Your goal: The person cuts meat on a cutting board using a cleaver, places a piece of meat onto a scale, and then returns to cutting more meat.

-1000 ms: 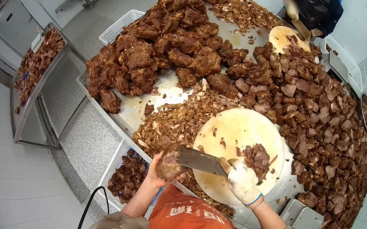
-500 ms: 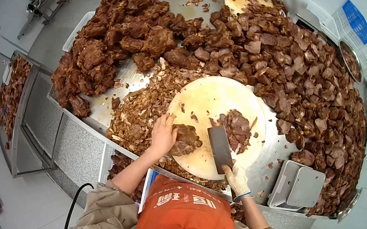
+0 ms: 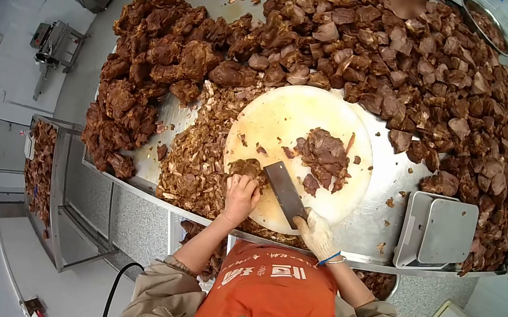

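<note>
A round pale cutting board lies on the metal table in front of me. My bare left hand curls its fingers over a brown chunk of cooked meat at the board's left edge. My right hand, in a whitish knit glove, grips the handle of a broad cleaver. Its blade slants up and left across the board, close beside the chunk. A pile of cut meat pieces sits on the board beyond the blade, with a few small scraps around it.
Large whole meat chunks are heaped at the left. Many cut pieces cover the back and right. Small scraps lie left of the board. A scale stands at right, near the metal table's front edge.
My left hand has moved onto the top of the meat chunk. The cleaver has come left, away from the cut pile and nearer the chunk. The whole view has shifted.
</note>
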Available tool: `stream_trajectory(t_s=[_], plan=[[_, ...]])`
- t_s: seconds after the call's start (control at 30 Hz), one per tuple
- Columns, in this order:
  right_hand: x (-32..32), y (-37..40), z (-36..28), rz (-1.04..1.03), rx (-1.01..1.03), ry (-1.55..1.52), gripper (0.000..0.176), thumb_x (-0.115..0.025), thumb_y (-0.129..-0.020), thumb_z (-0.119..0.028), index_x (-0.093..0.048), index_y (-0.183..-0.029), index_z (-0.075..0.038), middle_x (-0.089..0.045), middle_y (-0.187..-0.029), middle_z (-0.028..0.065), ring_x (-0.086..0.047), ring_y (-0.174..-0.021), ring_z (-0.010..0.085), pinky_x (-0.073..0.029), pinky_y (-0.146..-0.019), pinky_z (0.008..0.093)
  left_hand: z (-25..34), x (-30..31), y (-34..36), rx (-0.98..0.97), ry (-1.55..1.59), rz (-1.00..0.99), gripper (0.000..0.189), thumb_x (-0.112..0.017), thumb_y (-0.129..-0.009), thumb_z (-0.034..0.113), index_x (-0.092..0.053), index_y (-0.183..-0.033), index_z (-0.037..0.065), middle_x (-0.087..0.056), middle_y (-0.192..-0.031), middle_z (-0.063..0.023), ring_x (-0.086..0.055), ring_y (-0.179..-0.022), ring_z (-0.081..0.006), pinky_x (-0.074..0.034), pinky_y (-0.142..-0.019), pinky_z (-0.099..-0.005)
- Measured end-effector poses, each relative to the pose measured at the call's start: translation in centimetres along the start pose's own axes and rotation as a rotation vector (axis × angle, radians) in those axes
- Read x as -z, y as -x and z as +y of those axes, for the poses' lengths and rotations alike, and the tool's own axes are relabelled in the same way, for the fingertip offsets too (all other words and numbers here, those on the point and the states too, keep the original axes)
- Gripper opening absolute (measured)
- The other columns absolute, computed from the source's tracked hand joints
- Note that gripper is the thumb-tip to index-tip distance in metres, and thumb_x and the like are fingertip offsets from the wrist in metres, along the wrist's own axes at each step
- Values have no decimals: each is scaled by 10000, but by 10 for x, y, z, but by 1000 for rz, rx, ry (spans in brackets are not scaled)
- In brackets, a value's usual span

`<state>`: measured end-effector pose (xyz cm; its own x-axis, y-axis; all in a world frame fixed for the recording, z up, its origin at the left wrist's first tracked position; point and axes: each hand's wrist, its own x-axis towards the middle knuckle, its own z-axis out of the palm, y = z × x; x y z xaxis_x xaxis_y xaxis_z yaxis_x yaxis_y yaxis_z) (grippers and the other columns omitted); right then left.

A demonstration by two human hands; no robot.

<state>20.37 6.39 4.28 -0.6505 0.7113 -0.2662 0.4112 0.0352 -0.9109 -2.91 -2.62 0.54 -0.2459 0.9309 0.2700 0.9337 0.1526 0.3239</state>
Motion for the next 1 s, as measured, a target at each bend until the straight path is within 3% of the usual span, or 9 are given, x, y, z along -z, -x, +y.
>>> stream_trajectory(t_s=[0.13, 0.3, 0.4, 0.47, 0.57, 0.6, 0.7, 0.9, 1.0], plan=[[-4, 4, 3, -36, 0, 56, 183, -622, -868, -142, -586, -935, 25, -592, -725, 231, -595, -684, 382, -467, -650, 422, -3, 0, 4, -20, -62, 53, 188, -665, -747, 47, -552, -896, 54, -509, -884, -114, -499, -867, -302, -387, -818, -435], [-8, 4, 15, -18, 239, 298, 165, -630, -880, -163, -574, -947, -22, -563, -721, 219, -598, -692, 383, -475, -617, 440, 0, 7, 15, 48, -124, -49, 175, -678, -748, 67, -538, -849, 41, -522, -845, -129, -520, -851, -295, -399, -823, -436], [-16, -2, 11, 2, 330, 296, 137, -635, -876, -166, -582, -923, -48, -571, -741, 173, -602, -679, 345, -485, -606, 413, 6, 17, 19, 78, -24, -99, 165, -669, -767, 50, -535, -860, 29, -549, -825, -141, -547, -834, -309, -402, -845, -439], [-26, -10, 3, 27, 364, 314, 134, -643, -871, -174, -597, -905, -53, -567, -739, 158, -596, -683, 326, -482, -615, 399, 9, 28, 20, 277, 246, -166, 138, -649, -798, 37, -529, -860, 8, -579, -826, -157, -568, -827, -348, -420, -834, -450], [-43, -28, -6, 16, 443, 364, 128, -661, -857, -185, -622, -899, -70, -562, -751, 135, -591, -682, 289, -482, -617, 368, 12, 63, 13, 619, 502, -279, 95, -590, -880, 53, -528, -882, -19, -603, -777, -137, -590, -691, -223, -471, -623, -357], [-51, -35, -8, 17, 459, 353, 126, -661, -856, -184, -623, -898, -72, -562, -764, 134, -591, -687, 288, -482, -615, 364, 6, 68, 15, 656, 561, -268, 87, -567, -907, 61, -531, -896, -17, -605, -755, -112, -565, -664, -153, -457, -586, -310], [-67, -50, -19, 0, 625, 423, 133, -669, -851, -176, -614, -889, -61, -557, -787, 138, -586, -698, 300, -480, -608, 361, -14, 87, 22, 655, 526, -93, 117, -583, -927, 101, -521, -886, 9, -570, -712, -42, -499, -640, -104, -430, -588, -291], [-85, -49, -72, 35, 632, 357, 113, -627, -870, -123, -538, -887, -56, -538, -753, 156, -579, -698, 317, -486, -589, 383, -55, 81, 46, 730, 345, 55, 94, -546, -925, 83, -503, -933, -1, -579, -788, -185, -581, -746, -373, -457, -690, -422], [-89, -38, -79, 0, 596, 457, 96, -607, -877, -132, -544, -892, -61, -548, -763, 156, -585, -711, 313, -485, -548, 398, -55, 77, 44, 597, 325, 195, 78, -533, -927, 58, -489, -921, -6, -572, -767, -174, -589, -718, -353, -461, -666, -408]])
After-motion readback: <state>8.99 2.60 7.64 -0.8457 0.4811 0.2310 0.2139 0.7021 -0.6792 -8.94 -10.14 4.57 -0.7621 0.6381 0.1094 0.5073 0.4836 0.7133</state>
